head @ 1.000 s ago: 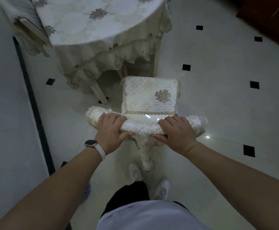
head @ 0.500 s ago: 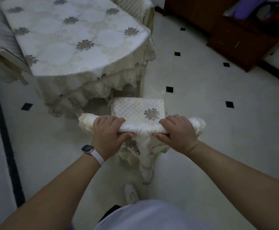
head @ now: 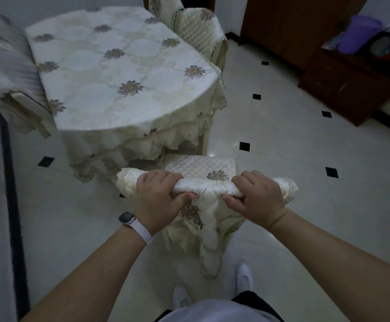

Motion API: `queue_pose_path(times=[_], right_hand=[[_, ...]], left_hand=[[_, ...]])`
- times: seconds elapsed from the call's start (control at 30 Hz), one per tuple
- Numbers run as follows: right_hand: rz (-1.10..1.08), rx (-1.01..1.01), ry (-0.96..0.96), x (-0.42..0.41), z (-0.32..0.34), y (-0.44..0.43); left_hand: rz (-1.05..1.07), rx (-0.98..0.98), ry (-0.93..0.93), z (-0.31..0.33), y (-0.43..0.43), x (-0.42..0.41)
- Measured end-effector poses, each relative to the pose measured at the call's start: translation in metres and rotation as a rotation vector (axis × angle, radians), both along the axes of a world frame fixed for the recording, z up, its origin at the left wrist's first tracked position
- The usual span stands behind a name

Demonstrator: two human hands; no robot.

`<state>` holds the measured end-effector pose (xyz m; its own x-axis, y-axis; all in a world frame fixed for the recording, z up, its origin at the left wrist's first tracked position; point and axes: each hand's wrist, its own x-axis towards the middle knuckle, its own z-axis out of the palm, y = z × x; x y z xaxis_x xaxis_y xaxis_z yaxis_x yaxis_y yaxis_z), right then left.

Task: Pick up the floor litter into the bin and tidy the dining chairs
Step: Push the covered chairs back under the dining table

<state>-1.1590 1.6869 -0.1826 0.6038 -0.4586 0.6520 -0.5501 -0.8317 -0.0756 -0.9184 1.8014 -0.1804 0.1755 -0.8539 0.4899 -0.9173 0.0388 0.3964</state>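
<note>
A dining chair with a cream quilted seat cover stands in front of me, its seat reaching the cloth-covered dining table. Both hands hold the chair's fabric-wrapped top rail. My left hand grips the rail left of centre, with a watch on that wrist. My right hand grips it right of centre. The front of the seat lies partly under the hanging tablecloth fringe. No litter or bin shows in this view.
A second covered chair stands at the table's far side and a third at its left. Dark wooden cabinets with a purple tub on top line the right wall. White floor tiles with black diamonds spread to the right.
The chair has moved toward the table while both hands kept their grip on the top rail. My view has lifted, showing more of the table and the cabinets.
</note>
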Motion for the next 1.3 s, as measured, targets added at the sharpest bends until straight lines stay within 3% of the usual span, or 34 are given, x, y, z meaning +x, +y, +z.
queue_pose_path(times=[0.67, 1.3], right_hand=[[0.425, 0.035, -0.034, -0.008, 0.003, -0.151], [0.457, 0.027, -0.042, 0.053, 0.004, -0.216]], left_hand=[[0.400, 0.097, 0.084, 0.010, -0.064, -0.075], [0.495, 0.092, 0.105, 0.017, -0.115, -0.030]])
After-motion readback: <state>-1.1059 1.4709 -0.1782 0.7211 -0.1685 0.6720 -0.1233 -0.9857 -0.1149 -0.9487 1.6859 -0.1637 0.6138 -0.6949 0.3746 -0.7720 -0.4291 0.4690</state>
